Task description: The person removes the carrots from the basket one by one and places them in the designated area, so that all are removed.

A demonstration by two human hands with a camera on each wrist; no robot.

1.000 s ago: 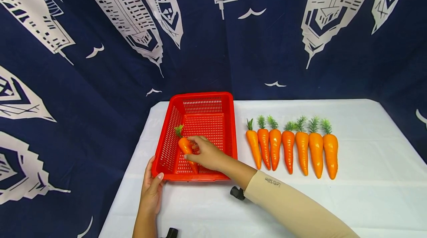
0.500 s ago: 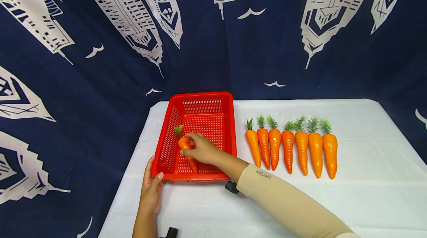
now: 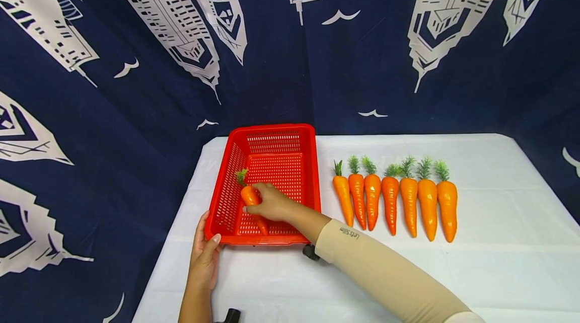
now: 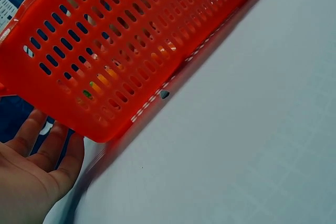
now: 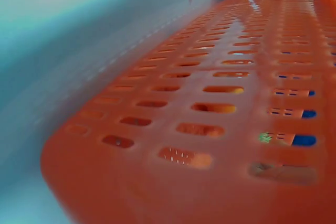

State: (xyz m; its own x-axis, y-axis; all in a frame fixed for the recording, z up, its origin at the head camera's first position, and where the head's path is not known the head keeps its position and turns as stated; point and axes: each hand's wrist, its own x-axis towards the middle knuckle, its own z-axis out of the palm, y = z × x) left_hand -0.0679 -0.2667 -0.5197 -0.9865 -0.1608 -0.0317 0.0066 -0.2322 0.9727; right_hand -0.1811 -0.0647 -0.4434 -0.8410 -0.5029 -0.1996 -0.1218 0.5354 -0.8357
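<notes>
In the head view a red plastic basket [image 3: 316, 177] with slotted walls stands on the white table. Inside, along its left side, lies an orange carrot [image 3: 249, 195] with a green leafy top, tilted. My right hand [image 3: 273, 204] reaches over the near rim and grips this carrot, thumb on the near side; some fingers are hidden. At the near left corner my left hand [image 3: 205, 258] holds the basket, its thumb over the rim. The left wrist view shows the fingers of the left hand [image 4: 44, 166] against the basket's outer wall [image 4: 89, 121]. Mostly basket wall [image 5: 157, 195] fills the right wrist view.
Several more carrots [image 3: 409, 207] lie in a row on the white tablecloth [image 3: 503, 202], right of the basket, leaves pointing away. Behind the table hangs a dark blue curtain [image 3: 362, 71] with white building prints.
My right hand and forearm have shifted slightly left, and the hand sits closer around the carrot. The left hand stays on the basket corner. The row of carrots has not moved.
</notes>
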